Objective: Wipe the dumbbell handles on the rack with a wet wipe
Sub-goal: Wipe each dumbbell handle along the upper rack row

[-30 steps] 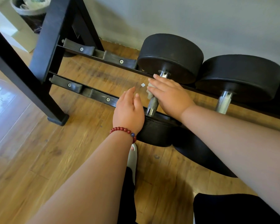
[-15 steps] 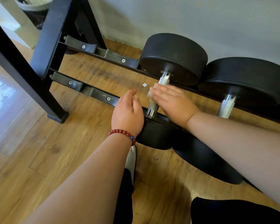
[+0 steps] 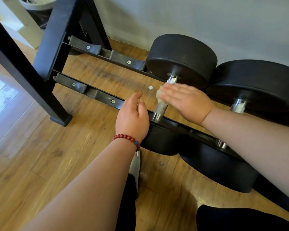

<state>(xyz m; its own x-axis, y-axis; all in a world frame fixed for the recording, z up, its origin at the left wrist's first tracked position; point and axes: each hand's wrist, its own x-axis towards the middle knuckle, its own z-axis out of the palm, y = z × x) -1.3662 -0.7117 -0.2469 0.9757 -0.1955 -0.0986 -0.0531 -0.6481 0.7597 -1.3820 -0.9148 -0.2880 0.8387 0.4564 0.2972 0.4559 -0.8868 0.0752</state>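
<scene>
Rack (image 3: 57,39) weight is posing the biggest risk here, as I judge it. The left dumbbell (image 3: 182,59) is lying across the two low rails, and a hard sideways push on it could be rolling it against the second dumbbell (image 3: 257,84) just beside it, or pinching fingers between a head and the front rail (image 3: 105,99).

The handle (image 3: 160,108) is showing bare knurled metal below the hand and a short stretch above it. A flat-handed rub may be cleaning only the upper face and missing the underside. The second handle (image 3: 238,106) is looking untouched.

The wet wipe (image 3: 160,95) is sitting bunched on the upper half of the first handle, under the fingertips. Because nothing is wrapping round it, it could be slipping off onto the wooden floor, where a small white scrap (image 3: 150,87) is already lying.

The right hand (image 3: 187,100) is reaching in from the right, palm down and fingers straight, pressing the wipe onto the handle instead of gripping it. Its fingers are blurring, so their exact contact is hard to read. The left hand (image 3: 132,115), wearing a red bead bracelet (image 3: 127,137), is hovering beside the handle's near end with loosely curled fingers, grasping nothing. Whether it is touching the near head, I cannot tell.
</scene>
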